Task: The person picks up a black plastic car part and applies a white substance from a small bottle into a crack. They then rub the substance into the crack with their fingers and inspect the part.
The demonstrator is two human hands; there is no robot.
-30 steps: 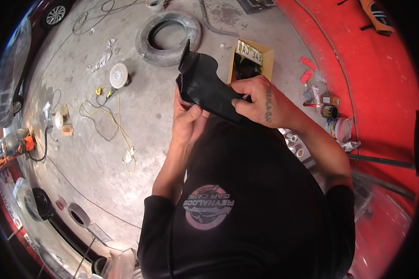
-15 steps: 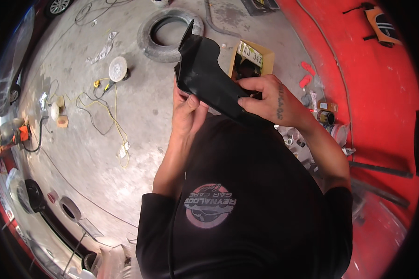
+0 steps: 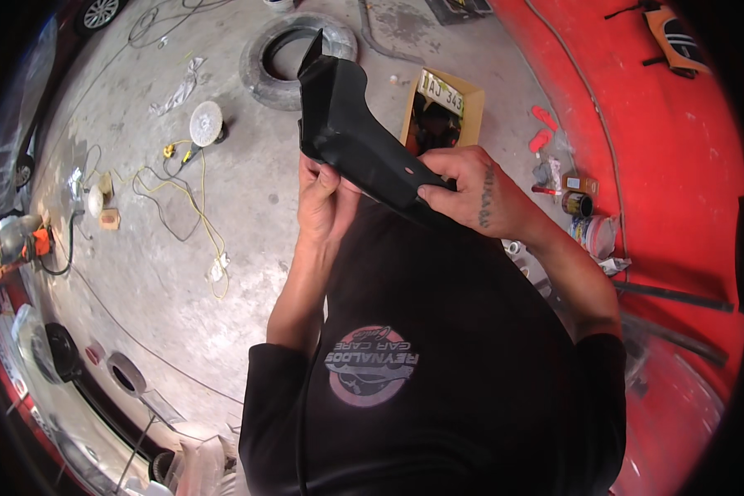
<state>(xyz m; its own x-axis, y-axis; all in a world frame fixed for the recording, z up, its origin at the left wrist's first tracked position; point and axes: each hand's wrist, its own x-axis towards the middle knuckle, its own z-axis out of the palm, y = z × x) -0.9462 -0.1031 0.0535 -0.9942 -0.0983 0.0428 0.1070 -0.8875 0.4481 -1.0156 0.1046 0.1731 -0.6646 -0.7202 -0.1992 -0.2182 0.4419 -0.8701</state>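
Note:
Between my two hands is a black molded plastic car trim piece point(image 3: 351, 124), held up in front of my chest and tilted. Its broad, flared end points up and away to the left, and the narrow end comes down toward my right side. My left hand point(image 3: 326, 194) grips the lower left edge, thumb at the near side and fingers partly hidden behind the part. Around the narrow end my right hand point(image 3: 467, 188) is closed, with the thumb along the near edge. A small hole shows in the surface just left of the right fingers.
Beyond the part, a tire point(image 3: 260, 78) lies on the concrete floor beside an open cardboard box point(image 3: 469, 116) holding a license plate. A round work lamp point(image 3: 207, 124) and yellow cord point(image 3: 205, 217) are at left. Cans point(image 3: 577, 203) stand along the red wall point(image 3: 670, 165).
The trim piece has shifted a little left and toward me, turning slightly. My right hand has slid toward its narrow end, and a small hole now shows beside the fingers.

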